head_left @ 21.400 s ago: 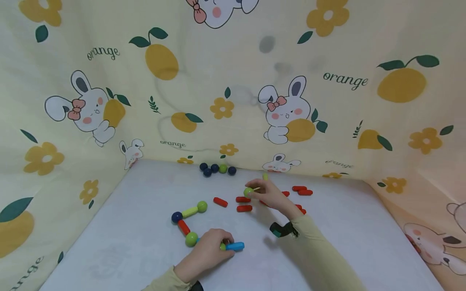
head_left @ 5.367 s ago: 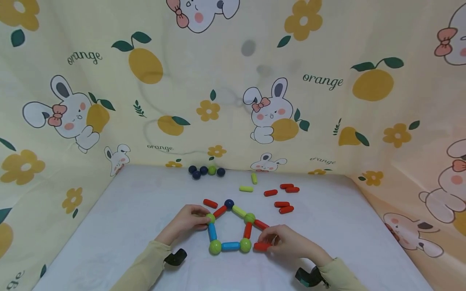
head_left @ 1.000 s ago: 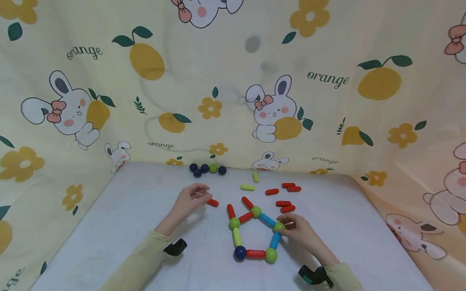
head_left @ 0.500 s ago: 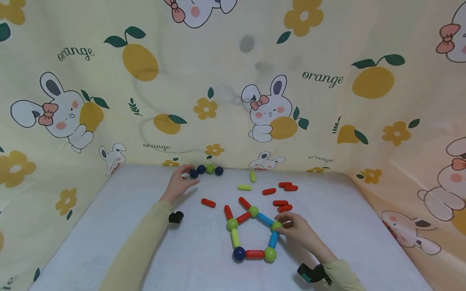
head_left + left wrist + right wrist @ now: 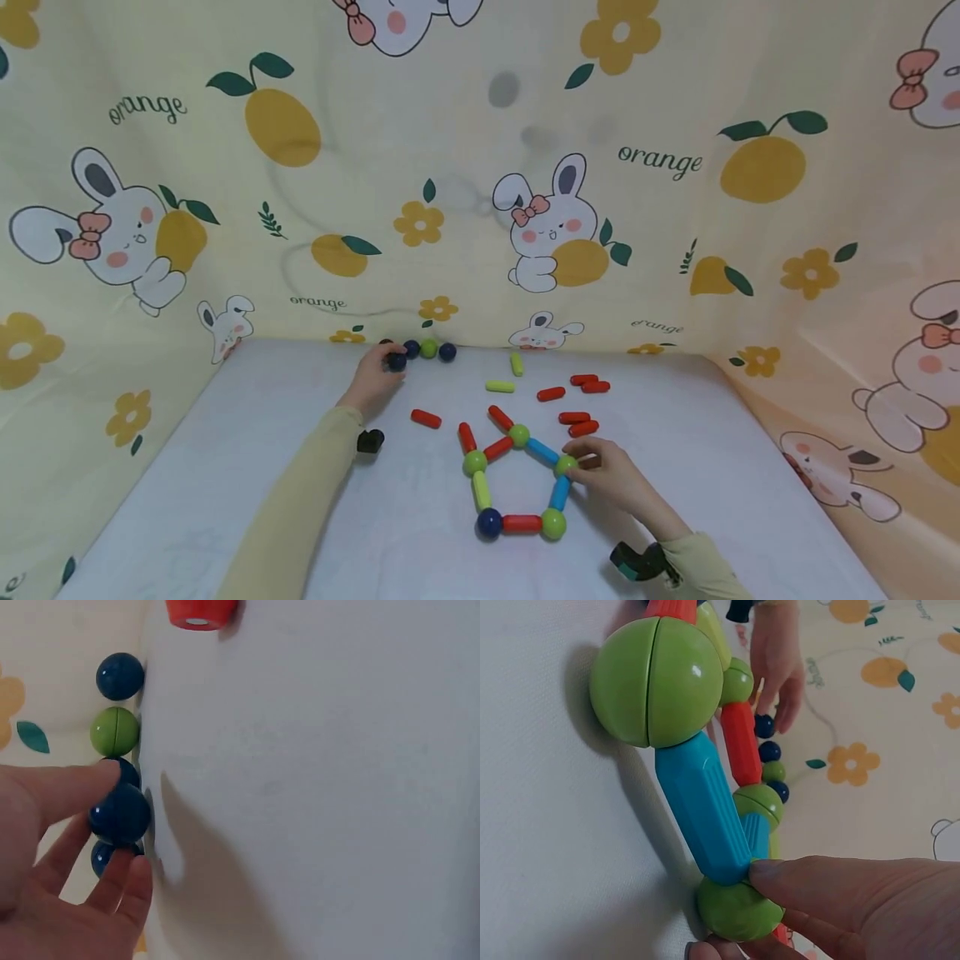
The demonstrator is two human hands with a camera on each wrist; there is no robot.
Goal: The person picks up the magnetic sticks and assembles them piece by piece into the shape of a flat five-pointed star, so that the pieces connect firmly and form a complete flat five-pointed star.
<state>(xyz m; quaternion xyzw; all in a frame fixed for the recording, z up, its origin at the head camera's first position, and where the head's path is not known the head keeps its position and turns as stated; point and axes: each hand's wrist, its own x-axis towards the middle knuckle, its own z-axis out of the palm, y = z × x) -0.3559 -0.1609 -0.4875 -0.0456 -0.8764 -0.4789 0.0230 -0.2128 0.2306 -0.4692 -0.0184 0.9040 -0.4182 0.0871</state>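
A five-sided ring of magnetic balls and rods lies on the table, with blue rods [image 5: 542, 451], a red rod [image 5: 521, 524], a yellow-green rod [image 5: 482, 492], green balls [image 5: 553, 524] and one dark blue ball [image 5: 490, 523] at its near left corner. Two red rods stick out from its far left side. My right hand [image 5: 611, 479] pinches the green ball [image 5: 739, 909] at the right corner, thumb against the blue rod's end. At the back, my left hand [image 5: 372, 379] has thumb and fingertips around a loose dark blue ball [image 5: 120, 814].
Beside the left hand, more dark blue balls [image 5: 447, 352] and a green ball [image 5: 428, 348] line the back curtain [image 5: 465, 208]. Two loose yellow-green rods [image 5: 500, 387] and several red rods [image 5: 551, 394] lie back right; one red rod [image 5: 426, 418] lies left of the ring.
My left hand has gone from near the loose red rod back to the row of balls and taken hold of a dark blue one. My right hand stays on the ring's corner ball.
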